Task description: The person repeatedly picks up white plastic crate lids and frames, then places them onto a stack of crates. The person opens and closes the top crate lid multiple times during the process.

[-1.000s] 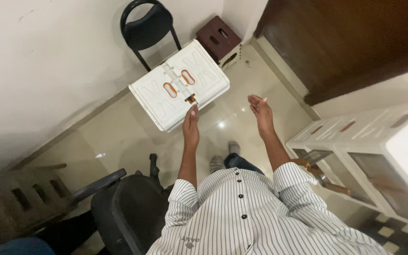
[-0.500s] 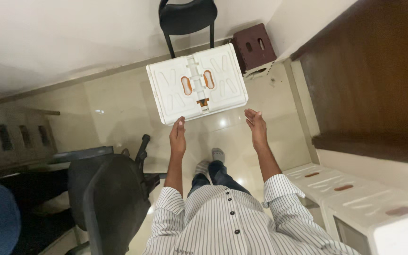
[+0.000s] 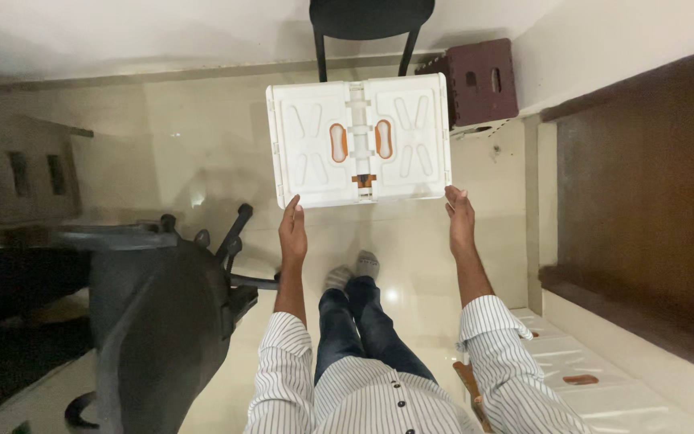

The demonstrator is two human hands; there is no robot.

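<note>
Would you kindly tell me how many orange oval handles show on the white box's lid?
2: the left oval and the right oval flank the lid's centre seam on the white box. None look hidden.

The white plastic box (image 3: pixel 359 141) stood on the pale floor, a shallow rectangle seen from above, its long sides running crosswise. Its lid was closed, two flaps meeting at a ribbed centre seam, with an orange oval handle slot on each side of the seam and a small orange-brown latch at the near edge. Raised X-shaped ribs marked each flap. The near corners lay at the fingertips of the left grip (image 3: pixel 291 233) and the right grip (image 3: pixel 460 219).
</note>
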